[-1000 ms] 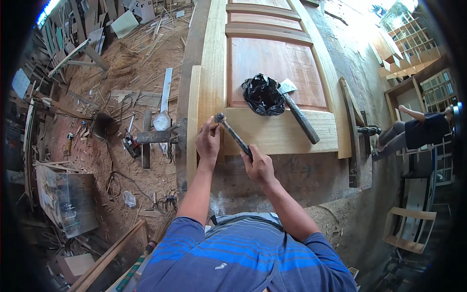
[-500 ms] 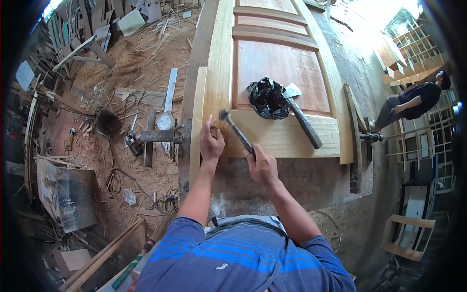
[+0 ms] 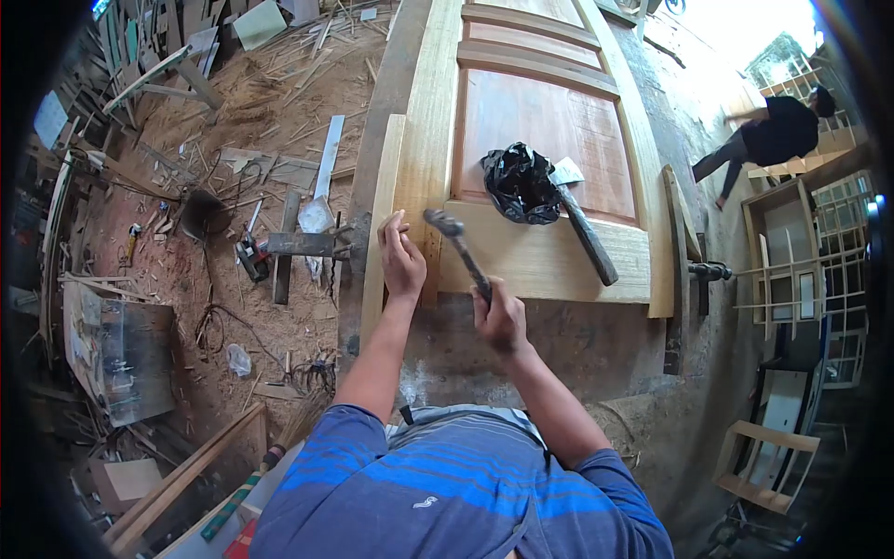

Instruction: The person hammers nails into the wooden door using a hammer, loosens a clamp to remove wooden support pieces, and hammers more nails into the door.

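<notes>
A hammer (image 3: pixel 473 266) is gripped near the end of its handle by my right hand (image 3: pixel 501 319). Its slightly blurred head is over the bottom left corner of a panelled wooden door (image 3: pixel 545 98). My left hand (image 3: pixel 403 264) rests by the door's left edge, next to a pale wooden strip (image 3: pixel 386 172). Its fingers are stretched out, and I see nothing held in them. On the door's bottom rail lies an open black plastic bag (image 3: pixel 521 186), its contents too dark to make out. Beside it rests a hatchet (image 3: pixel 589 240) with a dark handle.
Metal clamps (image 3: pixel 711 271) flank the workbench (image 3: pixel 559 347). To the left, wood scraps and shavings cover the floor around a power tool (image 3: pixel 250 258) and a wooden box (image 3: pixel 126 354). At the right, a person (image 3: pixel 780 130) walks near wooden frames (image 3: pixel 782 233).
The hammer head has shifted slightly right and turned. My left fingers, bent earlier, are straighter now. The person at the right has moved farther away, and the view has shifted slightly.
</notes>
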`<state>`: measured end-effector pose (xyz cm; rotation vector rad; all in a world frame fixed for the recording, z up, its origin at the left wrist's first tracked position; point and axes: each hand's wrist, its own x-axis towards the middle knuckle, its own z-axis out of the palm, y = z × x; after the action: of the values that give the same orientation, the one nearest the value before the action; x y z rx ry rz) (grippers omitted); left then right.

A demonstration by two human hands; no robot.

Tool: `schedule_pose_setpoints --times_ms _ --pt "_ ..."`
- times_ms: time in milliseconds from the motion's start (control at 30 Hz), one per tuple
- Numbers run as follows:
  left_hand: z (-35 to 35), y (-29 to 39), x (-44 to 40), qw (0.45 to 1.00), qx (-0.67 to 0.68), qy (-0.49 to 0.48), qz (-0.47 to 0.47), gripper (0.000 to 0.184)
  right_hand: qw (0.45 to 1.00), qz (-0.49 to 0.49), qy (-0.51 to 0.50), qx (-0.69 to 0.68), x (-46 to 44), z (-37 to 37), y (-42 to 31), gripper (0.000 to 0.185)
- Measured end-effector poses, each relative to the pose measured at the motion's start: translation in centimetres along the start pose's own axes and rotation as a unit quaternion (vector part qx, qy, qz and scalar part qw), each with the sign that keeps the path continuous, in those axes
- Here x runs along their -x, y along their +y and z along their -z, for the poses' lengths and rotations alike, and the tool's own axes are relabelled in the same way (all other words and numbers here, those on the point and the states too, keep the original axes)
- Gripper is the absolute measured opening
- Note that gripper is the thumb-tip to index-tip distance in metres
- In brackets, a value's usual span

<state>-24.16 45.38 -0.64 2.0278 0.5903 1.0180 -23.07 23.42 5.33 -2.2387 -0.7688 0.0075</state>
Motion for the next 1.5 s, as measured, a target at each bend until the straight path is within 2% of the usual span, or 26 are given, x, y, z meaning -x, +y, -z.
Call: schedule_pose_setpoints --times_ms 133,167,300,400,533,633,733,1000,1067,1233,1333,1500 --pt "0.0 -0.7 0.1 0.999 -0.013 0.006 -0.048 0.042 0.989 -0.041 -0.083 0.111 -1.4 0.0 1.1 0.022" --pt "-0.3 -1.2 -0.2 0.998 -0.017 0.018 -0.064 0.041 0.993 -0.037 -0.066 0.085 -1.4 0.3 1.0 0.023" --pt "-0.1 0.1 -0.3 1.000 0.001 0.024 -0.019 0.043 0.996 0.027 0.057 -0.070 -0.4 0.8 -0.9 0.026" --pt "-0.1 -0.6 -0.2 1.000 -0.015 0.008 -0.022 0.044 0.981 -0.083 -0.123 0.123 -0.4 -0.8 1.3 0.027" --pt "-0.3 -0.9 -0.7 0.999 -0.006 0.018 -0.027 0.046 0.992 -0.049 -0.083 0.077 -0.8 0.3 -0.4 0.027" --pt "0.0 0.0 -0.1 1.000 -0.005 0.007 0.000 0.052 0.999 0.013 0.032 -0.037 0.2 0.0 -1.0 0.028" --pt "-0.1 -0.6 -0.2 0.999 -0.008 0.014 -0.039 0.044 0.975 -0.084 -0.130 0.158 -0.1 -1.5 1.3 0.029" --pt "0.0 -0.5 0.4 0.999 -0.011 0.023 -0.031 0.041 0.972 -0.126 -0.160 0.121 -0.7 -0.5 0.1 0.030" --pt "-0.5 -1.4 0.1 0.999 -0.017 0.017 -0.033 0.039 0.979 -0.098 -0.149 0.094 -2.2 0.6 0.0 0.030" --pt "0.1 -0.2 1.2 1.000 0.022 -0.018 0.007 0.029 0.985 -0.168 -0.007 -0.037 3.2 4.8 1.8 0.028" --pt "0.6 1.3 1.9 0.993 -0.053 -0.083 -0.061 0.020 0.968 -0.232 0.047 -0.081 8.2 7.9 4.3 0.027" --pt "-1.7 4.1 3.4 0.972 -0.066 -0.192 -0.118 0.015 0.947 -0.299 0.089 -0.083 14.1 11.3 8.2 0.030"
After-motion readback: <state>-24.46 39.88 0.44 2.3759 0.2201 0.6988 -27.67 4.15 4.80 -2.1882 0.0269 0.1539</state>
